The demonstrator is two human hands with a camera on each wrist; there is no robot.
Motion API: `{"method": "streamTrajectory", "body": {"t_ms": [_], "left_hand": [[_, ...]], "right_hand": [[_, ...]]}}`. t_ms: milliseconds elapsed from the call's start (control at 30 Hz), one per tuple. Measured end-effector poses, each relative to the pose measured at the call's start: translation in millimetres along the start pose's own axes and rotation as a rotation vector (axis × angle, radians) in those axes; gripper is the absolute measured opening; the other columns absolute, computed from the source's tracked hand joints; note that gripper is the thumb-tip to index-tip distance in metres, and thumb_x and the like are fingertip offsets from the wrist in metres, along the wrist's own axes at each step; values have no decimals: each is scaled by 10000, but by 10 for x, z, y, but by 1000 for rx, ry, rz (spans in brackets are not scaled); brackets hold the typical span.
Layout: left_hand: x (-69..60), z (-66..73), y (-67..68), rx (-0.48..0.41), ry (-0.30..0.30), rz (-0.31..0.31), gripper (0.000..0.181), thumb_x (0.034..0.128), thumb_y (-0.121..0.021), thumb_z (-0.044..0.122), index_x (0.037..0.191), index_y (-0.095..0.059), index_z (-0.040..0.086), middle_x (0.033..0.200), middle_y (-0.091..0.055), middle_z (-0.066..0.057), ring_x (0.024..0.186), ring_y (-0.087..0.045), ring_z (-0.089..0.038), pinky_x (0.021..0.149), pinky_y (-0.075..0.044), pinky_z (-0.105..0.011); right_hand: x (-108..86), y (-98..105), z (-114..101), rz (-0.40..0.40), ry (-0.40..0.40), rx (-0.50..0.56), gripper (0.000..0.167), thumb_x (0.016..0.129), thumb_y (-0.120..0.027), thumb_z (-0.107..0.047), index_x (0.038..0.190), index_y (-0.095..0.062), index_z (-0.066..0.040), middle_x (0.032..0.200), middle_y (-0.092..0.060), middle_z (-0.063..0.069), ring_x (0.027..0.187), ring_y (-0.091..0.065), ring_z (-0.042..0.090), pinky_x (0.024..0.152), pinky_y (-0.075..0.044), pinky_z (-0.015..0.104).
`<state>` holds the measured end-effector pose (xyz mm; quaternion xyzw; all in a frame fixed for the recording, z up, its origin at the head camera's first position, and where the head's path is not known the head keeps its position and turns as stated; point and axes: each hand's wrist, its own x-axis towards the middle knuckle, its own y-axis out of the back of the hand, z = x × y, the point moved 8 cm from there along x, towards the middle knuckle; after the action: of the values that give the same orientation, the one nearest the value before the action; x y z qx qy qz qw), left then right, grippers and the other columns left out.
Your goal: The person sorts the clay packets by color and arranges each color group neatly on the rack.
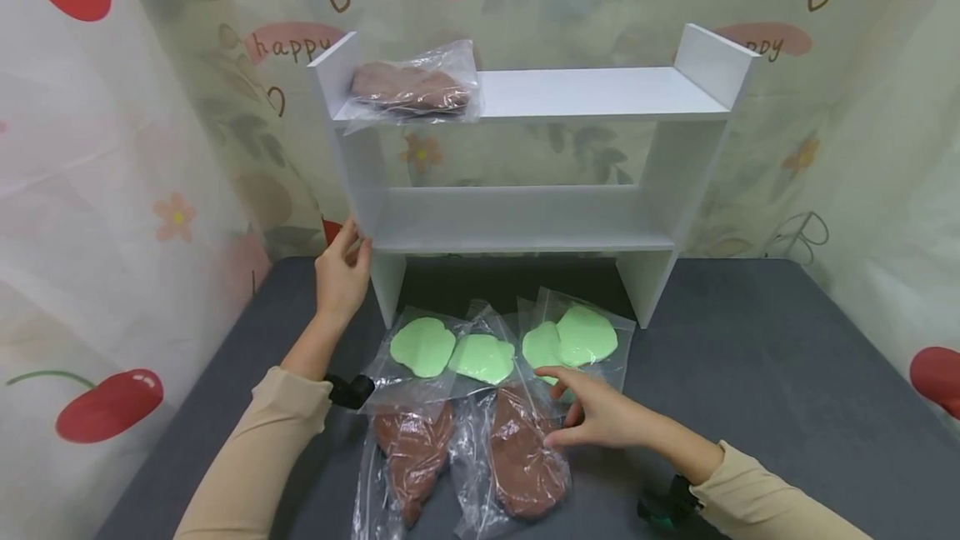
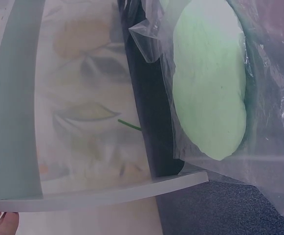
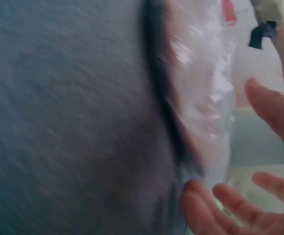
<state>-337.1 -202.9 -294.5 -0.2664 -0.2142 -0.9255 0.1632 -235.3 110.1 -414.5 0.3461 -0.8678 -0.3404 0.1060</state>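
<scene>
My left hand point(image 1: 342, 277) rests its fingertips against the outer left side of a white shelf unit point(image 1: 525, 219); in the left wrist view the fingertips point(image 2: 6, 224) show at the panel's outside. Over the table, my right hand point(image 1: 600, 407) is spread above the right-hand clear bag of flat brown material point(image 1: 525, 457), with nothing held; whether it touches the plastic, I cannot tell. To the left lies another bagged brown piece point(image 1: 414, 457). Bags with pale green flat pieces point(image 1: 422, 347) lie at the shelf's foot, partly overlapping the brown ones.
A bagged brown piece point(image 1: 408, 88) lies at the left end of the top shelf. The dark grey table point(image 1: 765, 373) carries everything. A patterned cloth point(image 1: 142, 215) hangs behind and at both sides. A thin looped cord point(image 1: 802, 232) shows at the back right.
</scene>
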Motion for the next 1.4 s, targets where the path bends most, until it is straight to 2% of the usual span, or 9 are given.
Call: {"method": "streamTrajectory", "body": {"t_ms": [100,300,467,600,900,1133,1400], "left_hand": [[3,-10,-5,-2,0,0,489,934,-524,34,1408,-422,88,1352,-507,-212,1165,-566,-361,886,-501,-519],[-6,-3,-6,-7,-10,-2,480,937,-526,52,1405,-438,121,1344,-523,-198,1168,-570,-351,905,-502,-499],[-10,-13,-5,10,-5,-3,485,939,-524,54,1410,-431,122,1341,-526,-200,1166,-573,-347,904,-507,-486],[-10,-8,-2,19,-1,-5,486,941,-521,59,1414,-424,119,1334,-530,-209,1160,-578,-347,898,-511,-479],[-8,-16,0,8,-8,4,488,933,-529,42,1406,-437,122,1313,-545,-218,1126,-592,-369,894,-509,-492],[-9,-16,-1,16,-8,1,483,935,-528,48,1404,-440,119,1312,-548,-215,1133,-593,-356,897,-511,-478],[-4,-8,-5,10,-3,-4,480,937,-519,40,1405,-438,112,1323,-535,-220,1137,-582,-379,896,-503,-500]], "right_hand": [[-26,-64,16,19,-19,-53,907,743,-766,-409,1446,-306,-68,1181,-520,165,724,-572,69,647,-486,213],[-34,-139,-9,117,-43,-158,976,675,-783,-498,1443,-321,-112,1186,-499,151,733,-532,49,598,-450,192],[-12,-226,-28,151,-72,-202,1011,637,-796,-523,1438,-332,-118,1148,-462,132,756,-495,96,575,-415,203],[-5,-262,-26,152,-97,-173,984,648,-819,-455,1432,-338,-104,1136,-432,138,831,-488,137,626,-428,234],[-11,-243,6,156,-107,-8,866,675,-836,-196,1397,-367,-104,977,-403,132,683,-442,93,567,-426,189],[-1,-212,-35,158,-66,2,806,668,-826,-137,1355,-410,-69,854,-454,66,632,-469,51,567,-438,184],[-5,-181,-52,108,-67,97,716,703,-778,-78,1331,-437,-41,785,-473,44,556,-479,14,519,-453,191]]}}
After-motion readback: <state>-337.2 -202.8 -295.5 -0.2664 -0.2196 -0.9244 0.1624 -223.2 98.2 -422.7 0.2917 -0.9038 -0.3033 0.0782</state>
